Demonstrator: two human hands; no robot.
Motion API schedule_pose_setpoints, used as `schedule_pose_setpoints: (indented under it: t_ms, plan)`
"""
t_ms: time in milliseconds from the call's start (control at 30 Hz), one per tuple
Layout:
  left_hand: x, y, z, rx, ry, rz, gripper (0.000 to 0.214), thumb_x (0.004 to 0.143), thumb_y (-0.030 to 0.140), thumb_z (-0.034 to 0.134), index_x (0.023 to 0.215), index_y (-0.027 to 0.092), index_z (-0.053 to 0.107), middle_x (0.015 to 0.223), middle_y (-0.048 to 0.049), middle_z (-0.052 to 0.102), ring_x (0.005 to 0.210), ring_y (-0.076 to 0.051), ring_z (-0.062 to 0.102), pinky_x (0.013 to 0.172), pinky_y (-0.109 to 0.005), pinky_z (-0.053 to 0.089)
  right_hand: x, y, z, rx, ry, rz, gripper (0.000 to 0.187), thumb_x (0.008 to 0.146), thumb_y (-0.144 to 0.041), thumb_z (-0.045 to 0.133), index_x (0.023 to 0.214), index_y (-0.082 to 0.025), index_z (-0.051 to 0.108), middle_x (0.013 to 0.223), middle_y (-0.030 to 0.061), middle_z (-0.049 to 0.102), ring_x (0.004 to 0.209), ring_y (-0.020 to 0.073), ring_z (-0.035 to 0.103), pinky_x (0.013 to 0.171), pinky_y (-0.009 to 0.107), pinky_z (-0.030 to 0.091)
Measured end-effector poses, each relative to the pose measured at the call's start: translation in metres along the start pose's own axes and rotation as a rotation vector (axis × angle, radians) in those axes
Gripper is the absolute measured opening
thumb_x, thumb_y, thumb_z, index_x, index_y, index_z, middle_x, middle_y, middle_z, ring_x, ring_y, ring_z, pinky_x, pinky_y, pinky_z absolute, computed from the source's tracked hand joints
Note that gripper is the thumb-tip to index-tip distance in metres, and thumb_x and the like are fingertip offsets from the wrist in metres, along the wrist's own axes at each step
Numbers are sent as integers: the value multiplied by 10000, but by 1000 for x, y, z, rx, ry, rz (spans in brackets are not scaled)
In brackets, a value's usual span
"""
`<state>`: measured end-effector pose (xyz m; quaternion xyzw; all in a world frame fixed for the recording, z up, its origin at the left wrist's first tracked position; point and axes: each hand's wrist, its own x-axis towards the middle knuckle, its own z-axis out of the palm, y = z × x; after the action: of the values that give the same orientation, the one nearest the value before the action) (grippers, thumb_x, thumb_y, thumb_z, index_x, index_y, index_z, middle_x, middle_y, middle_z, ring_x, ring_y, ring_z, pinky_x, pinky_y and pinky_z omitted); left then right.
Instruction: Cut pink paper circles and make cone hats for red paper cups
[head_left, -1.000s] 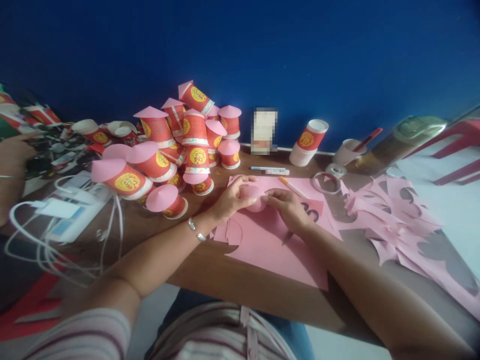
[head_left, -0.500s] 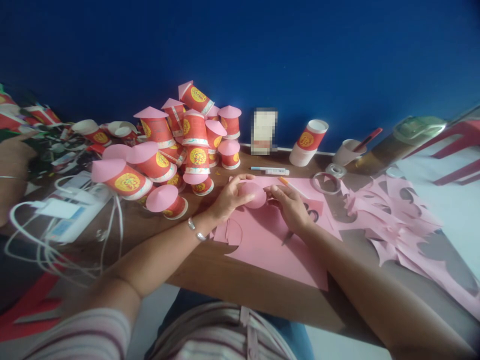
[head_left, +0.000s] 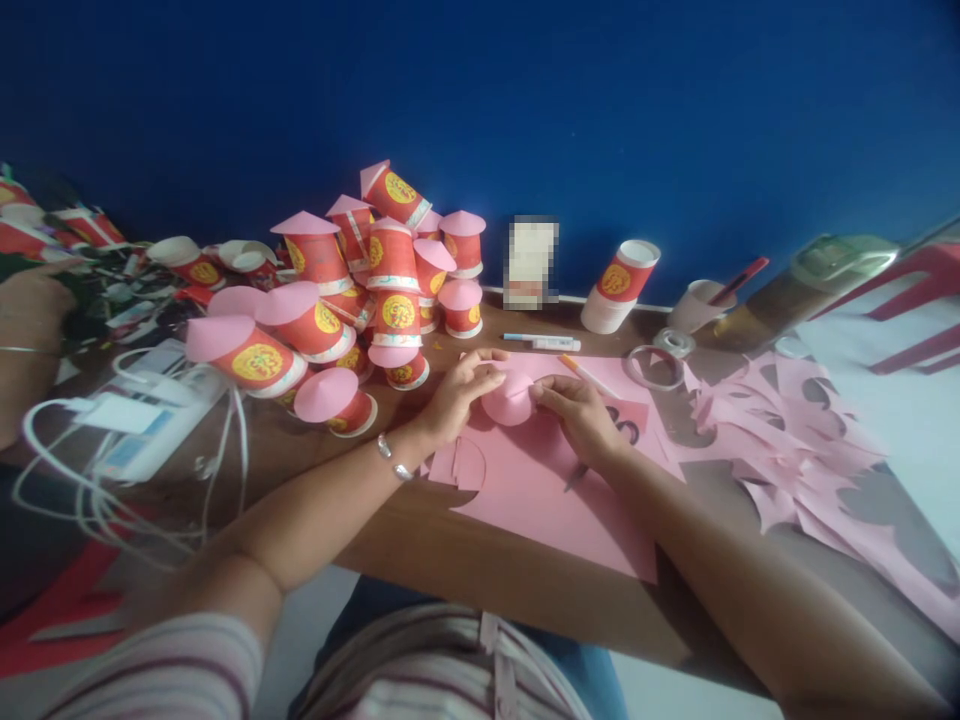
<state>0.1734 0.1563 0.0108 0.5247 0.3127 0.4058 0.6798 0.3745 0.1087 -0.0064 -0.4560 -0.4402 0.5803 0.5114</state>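
Between my two hands is a pink paper circle [head_left: 507, 404] bent into a shallow cone, with a slit or overlapping edge on its right. My left hand [head_left: 463, 395] grips its left side with thumb and fingers. At the right edge, my right hand [head_left: 574, 405] pinches the paper between thumb and fingertips. Below lies a large pink sheet [head_left: 555, 500], with cut circles [head_left: 469, 465] at its left side. A pair of scissors [head_left: 622, 428] lies partly hidden under my right hand.
Paper-cup lanterns [head_left: 395, 320] with pink cone tops are piled left. A power strip [head_left: 157, 420] with white cables lies nearer. Rightward are tape rolls [head_left: 654, 368], a cup [head_left: 694, 305], a bottle [head_left: 810, 275] and paper scraps [head_left: 787, 430]. Another person's hand [head_left: 30, 330] shows far left.
The pink paper has turned and tilted between my hands, so its cone shape and right-hand seam now show. My left thumb has shifted up along its edge.
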Motion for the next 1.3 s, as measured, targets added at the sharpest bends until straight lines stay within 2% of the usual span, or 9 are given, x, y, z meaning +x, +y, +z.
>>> schedule_pose_setpoints:
  t_ms: [200, 433, 600, 700, 800, 967, 1100, 1200, 1300]
  plan:
    - [0, 3, 2, -52, -9, -19, 496, 792, 390, 810, 1182, 180, 586, 907, -8, 658, 796, -148, 627, 744, -276, 463, -1, -2, 1, -41, 33, -50, 347, 823, -528, 789, 785, -190, 720, 767, 21, 672, 741, 158, 594, 750, 298, 492]
    - [2, 4, 4, 45, 48, 57, 458, 807, 379, 799, 1147, 180, 565, 927, -19, 683, 837, -148, 646, 774, -279, 501, -5, -9, 5, -187, 98, -171, 491, 955, -674, 553, 888, -207, 689, 793, 26, 643, 764, 190, 630, 696, 315, 537]
    - [0, 5, 4, 210, 2, 71, 442, 811, 349, 776, 1156, 177, 560, 833, 7, 645, 746, -122, 611, 709, -252, 476, -1, -7, -3, -381, 288, -311, 304, 1000, -494, 549, 1041, -218, 671, 665, -22, 591, 587, 151, 573, 600, 296, 509]
    - [-3, 1, 4, 423, -106, 62, 347, 857, 314, 720, 1146, 184, 578, 681, 57, 557, 624, -104, 545, 640, -242, 436, 3, -7, -11, -622, 372, -467, 219, 1007, -335, 494, 1102, -223, 657, 750, 0, 639, 647, 159, 604, 646, 311, 508]
    - [-6, -5, 5, 849, -112, 190, 268, 902, 301, 680, 1140, 199, 611, 630, 59, 567, 589, -118, 550, 628, -259, 425, 8, -6, -17, -835, 369, -553, 230, 982, -269, 481, 1085, -213, 678, 952, 72, 692, 776, 193, 651, 700, 344, 535]
    - [-5, -7, 1, 1391, -17, 475, 318, 919, 356, 696, 1177, 181, 637, 892, -42, 746, 769, -191, 680, 630, -297, 434, 12, 1, -23, -1030, 324, -523, 223, 944, -259, 547, 1082, -205, 714, 1092, 115, 697, 808, 219, 678, 688, 365, 571]
    - [0, -6, -4, 1416, 28, 534, 82, 966, 228, 590, 978, 177, 653, 1004, -67, 746, 884, -195, 691, 663, -293, 440, 12, 0, -26, -1163, 317, -511, 260, 960, -236, 536, 1129, -211, 733, 1119, 120, 693, 897, 247, 684, 775, 396, 585]
    - [5, -8, -7, 1379, 17, 454, 258, 979, 259, 567, 732, 186, 591, 781, -42, 693, 713, -173, 631, 609, -295, 385, 17, -11, -27, -1356, 302, -509, 291, 944, -164, 535, 1144, -192, 744, 1123, 138, 682, 1027, 288, 641, 805, 398, 560]
    - [10, -13, -11, 1269, 13, 398, 355, 1003, 316, 528, 671, 196, 564, 661, -22, 634, 615, -159, 568, 592, -292, 362, 29, -28, -30, -1565, 257, -480, 277, 951, -117, 512, 1048, -170, 765, 1118, 161, 673, 1025, 292, 586, 752, 373, 510]
